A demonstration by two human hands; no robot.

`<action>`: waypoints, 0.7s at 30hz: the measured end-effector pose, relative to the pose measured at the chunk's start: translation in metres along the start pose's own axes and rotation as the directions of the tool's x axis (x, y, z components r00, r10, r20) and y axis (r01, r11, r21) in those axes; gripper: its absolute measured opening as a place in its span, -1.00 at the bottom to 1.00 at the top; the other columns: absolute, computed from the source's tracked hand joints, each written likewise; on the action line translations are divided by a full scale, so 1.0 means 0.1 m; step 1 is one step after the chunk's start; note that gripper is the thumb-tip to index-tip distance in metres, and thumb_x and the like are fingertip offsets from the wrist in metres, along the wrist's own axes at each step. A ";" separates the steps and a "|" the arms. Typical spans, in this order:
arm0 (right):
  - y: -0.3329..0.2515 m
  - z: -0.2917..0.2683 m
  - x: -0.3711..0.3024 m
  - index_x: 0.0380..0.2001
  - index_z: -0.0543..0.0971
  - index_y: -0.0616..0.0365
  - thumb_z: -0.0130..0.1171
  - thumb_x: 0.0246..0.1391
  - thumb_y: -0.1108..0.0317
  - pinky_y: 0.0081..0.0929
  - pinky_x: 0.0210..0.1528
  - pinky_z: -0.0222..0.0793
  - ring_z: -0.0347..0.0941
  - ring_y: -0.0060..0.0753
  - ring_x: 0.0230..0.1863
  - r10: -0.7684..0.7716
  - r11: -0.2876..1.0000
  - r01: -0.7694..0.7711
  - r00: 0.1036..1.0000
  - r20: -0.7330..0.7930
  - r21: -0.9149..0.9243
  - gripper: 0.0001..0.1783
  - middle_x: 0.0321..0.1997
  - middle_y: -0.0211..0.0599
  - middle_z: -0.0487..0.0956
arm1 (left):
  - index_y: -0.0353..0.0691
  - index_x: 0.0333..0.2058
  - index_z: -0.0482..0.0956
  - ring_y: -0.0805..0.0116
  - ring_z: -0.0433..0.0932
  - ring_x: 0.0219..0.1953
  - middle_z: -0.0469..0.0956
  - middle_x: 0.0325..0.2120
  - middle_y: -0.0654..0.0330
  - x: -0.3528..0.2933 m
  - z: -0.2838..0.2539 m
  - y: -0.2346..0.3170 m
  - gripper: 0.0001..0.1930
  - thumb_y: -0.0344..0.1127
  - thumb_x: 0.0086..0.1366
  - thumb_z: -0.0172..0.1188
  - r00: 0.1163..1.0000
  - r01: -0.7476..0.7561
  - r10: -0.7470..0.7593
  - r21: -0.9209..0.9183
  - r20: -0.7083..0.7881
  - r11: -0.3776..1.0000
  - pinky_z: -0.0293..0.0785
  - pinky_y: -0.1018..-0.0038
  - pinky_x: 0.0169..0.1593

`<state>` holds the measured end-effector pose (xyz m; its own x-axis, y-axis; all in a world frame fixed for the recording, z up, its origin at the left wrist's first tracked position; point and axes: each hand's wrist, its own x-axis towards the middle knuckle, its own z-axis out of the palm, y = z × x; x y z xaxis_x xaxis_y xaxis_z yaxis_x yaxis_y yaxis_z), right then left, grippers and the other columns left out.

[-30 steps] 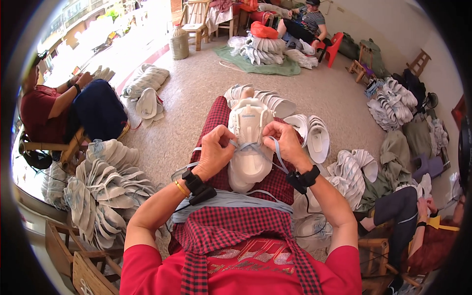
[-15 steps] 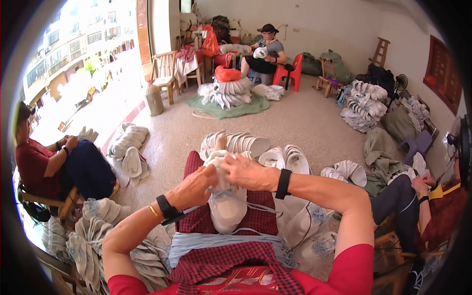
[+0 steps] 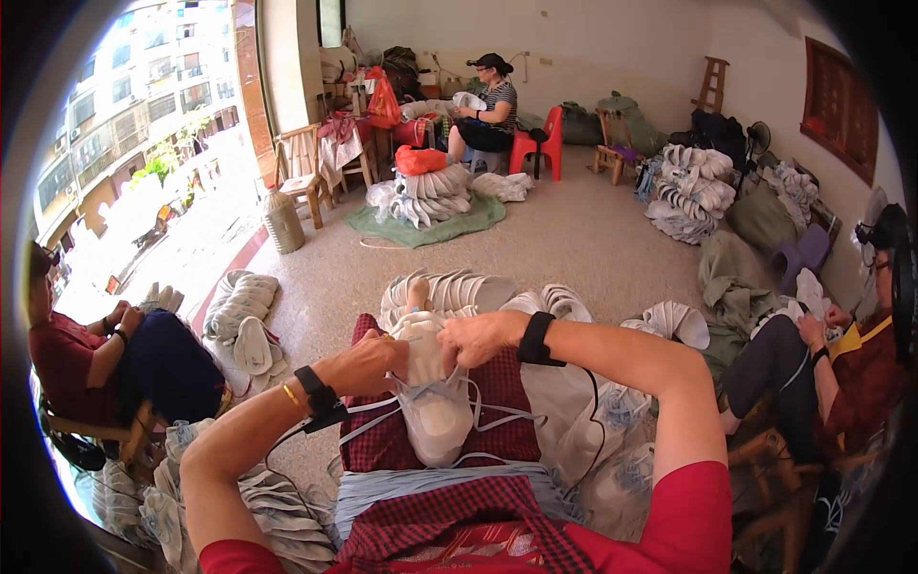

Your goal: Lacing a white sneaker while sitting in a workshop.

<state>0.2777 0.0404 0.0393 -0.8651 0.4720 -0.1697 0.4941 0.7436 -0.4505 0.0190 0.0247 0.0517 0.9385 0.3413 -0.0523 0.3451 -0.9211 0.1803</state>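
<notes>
A white shoe [image 3: 437, 428] lies on my lap, toe toward me, over a red-and-black checked cloth [image 3: 507, 430]. Pale blue shoelace [image 3: 497, 412] crosses its lower eyelets, and loose lengths trail to both sides. My left hand [image 3: 378, 362] is closed at the left edge of the shoe's opening, pinching what looks like the lace; its fingertips are partly hidden. On the opposite edge, my right hand [image 3: 478, 338] grips the shoe's eyelet side between thumb and fingers. A bundle of pale blue laces [image 3: 430, 495] lies across my lap nearest me.
Nested white shoes [image 3: 469, 290] line the floor beyond my knees. More shoes are heaped at my left [image 3: 273, 512] and right [image 3: 617, 483]. Co-workers sit at left [image 3: 81, 354], right [image 3: 846, 364] and far back [image 3: 492, 110]. A red chair [image 3: 538, 143] stands behind.
My hands have moved apart, to either side of the shoe's opening, uncovering its tongue area. The view has shifted slightly to the right.
</notes>
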 end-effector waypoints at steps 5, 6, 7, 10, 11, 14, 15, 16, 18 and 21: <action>-0.20 0.06 -0.03 -0.36 0.71 0.25 0.10 -0.15 0.37 -0.26 -0.24 0.48 0.54 -0.07 -0.41 0.152 0.988 -0.153 0.981 -0.119 0.002 -0.70 -0.50 -0.12 0.61 | -0.22 -0.34 0.71 0.04 0.54 -0.16 0.52 -0.28 0.04 -0.06 0.08 0.03 -0.77 -0.48 -0.05 0.25 0.982 -0.046 0.025 -0.108 -0.186 0.993 0.44 0.24 -0.09; -0.27 0.10 -0.07 -0.39 0.70 0.25 0.10 -0.09 0.35 -0.30 -0.30 0.47 0.53 -0.18 -0.46 0.161 0.984 -0.174 0.961 -0.225 -0.037 -0.73 -0.58 -0.21 0.59 | -0.22 -0.34 0.71 0.04 0.54 -0.16 0.52 -0.28 0.04 -0.07 0.05 0.06 -0.77 -0.48 -0.05 0.25 0.984 -0.052 0.032 -0.113 -0.175 0.992 0.44 0.24 -0.09; -0.20 0.17 -0.06 -0.39 0.70 0.25 0.10 -0.09 0.35 -0.30 -0.30 0.47 0.53 -0.18 -0.46 0.171 0.983 -0.181 0.959 -0.227 -0.024 -0.73 -0.58 -0.21 0.59 | -0.25 -0.34 0.70 0.01 0.55 -0.18 0.52 -0.29 0.01 -0.06 -0.02 0.09 -0.78 -0.47 -0.03 0.23 0.993 -0.012 -0.014 -0.213 -0.120 0.977 0.46 0.23 -0.11; -0.10 0.32 0.09 -0.25 0.67 0.14 0.11 0.30 0.13 -0.63 -0.45 0.33 0.32 -0.76 -0.51 0.433 0.608 0.091 0.795 -0.425 0.789 -0.69 -0.39 -0.61 0.54 | -0.31 -0.35 0.67 -0.04 0.57 -0.24 0.54 -0.33 -0.07 0.01 0.06 -0.08 -0.80 -0.44 -0.01 0.20 0.991 0.090 -0.116 -0.314 -0.066 0.945 0.49 0.21 -0.16; -0.16 0.37 0.11 -0.25 0.67 0.14 0.11 0.30 0.13 -0.63 -0.45 0.33 0.32 -0.76 -0.51 0.434 0.605 0.077 0.802 -0.409 0.793 -0.69 -0.39 -0.61 0.54 | -0.35 -0.37 0.65 -0.07 0.58 -0.28 0.55 -0.36 -0.10 0.01 0.15 -0.15 -0.80 -0.41 0.00 0.19 0.982 0.145 -0.175 -0.309 -0.073 0.940 0.50 0.20 -0.19; -0.23 0.49 0.06 -0.13 0.65 0.13 0.07 0.36 0.02 -0.78 -0.47 0.34 0.37 -0.81 -0.49 0.408 0.584 0.275 0.714 -0.569 0.764 -0.60 -0.28 -0.58 0.56 | -0.41 -0.41 0.57 -0.11 0.59 -0.40 0.56 -0.46 -0.17 0.06 0.31 -0.05 -0.81 -0.38 0.02 0.18 0.934 0.233 -0.286 -0.242 -0.212 0.942 0.52 0.19 -0.26; -0.21 0.50 0.03 -0.13 0.65 0.13 0.07 0.36 0.02 -0.78 -0.47 0.34 0.37 -0.81 -0.49 0.407 0.580 0.266 0.725 -0.556 0.770 -0.60 -0.28 -0.58 0.56 | -0.42 -0.42 0.55 -0.13 0.59 -0.41 0.56 -0.46 -0.19 0.07 0.33 -0.02 -0.81 -0.39 0.02 0.17 0.911 0.252 -0.302 -0.202 -0.281 0.946 0.52 0.18 -0.28; -0.17 0.49 0.01 -0.11 0.65 0.12 0.07 0.36 0.04 -0.77 -0.46 0.35 0.37 -0.82 -0.47 0.390 0.569 0.278 0.737 -0.552 0.774 -0.62 -0.27 -0.57 0.56 | -0.42 -0.42 0.55 -0.13 0.59 -0.41 0.56 -0.46 -0.19 0.07 0.34 0.02 -0.81 -0.39 0.02 0.17 0.905 0.263 -0.318 -0.216 -0.282 0.940 0.52 0.18 -0.28; -0.12 0.54 -0.01 -0.08 0.64 0.07 0.05 0.37 0.07 -0.77 -0.45 0.37 0.38 -0.83 -0.43 0.346 0.617 0.270 0.751 -0.563 0.739 -0.66 -0.24 -0.56 0.57 | -0.36 -0.43 0.58 0.19 0.55 -0.42 0.50 -0.49 0.10 0.07 0.30 0.10 -0.81 -0.31 0.16 0.23 0.847 0.215 -0.428 -0.536 -0.313 0.817 0.44 0.31 -0.33; -0.13 0.57 0.06 -0.11 0.63 0.06 0.04 0.37 0.08 -0.76 -0.42 0.38 0.39 -0.83 -0.39 0.354 0.533 0.317 0.759 -0.547 0.785 -0.67 -0.23 -0.57 0.57 | -0.29 -0.33 0.60 0.53 0.49 -0.49 0.47 -0.52 0.36 0.11 0.03 0.39 -0.71 -0.15 0.39 0.18 0.795 -0.011 -0.400 -0.670 -0.457 0.742 0.36 0.49 -0.46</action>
<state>0.2617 0.0068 -0.0060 -0.4346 0.8801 0.1912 -0.0788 0.1744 -0.9815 0.0425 -0.0081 0.0556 0.6014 0.7253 0.3349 0.2365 -0.5621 0.7926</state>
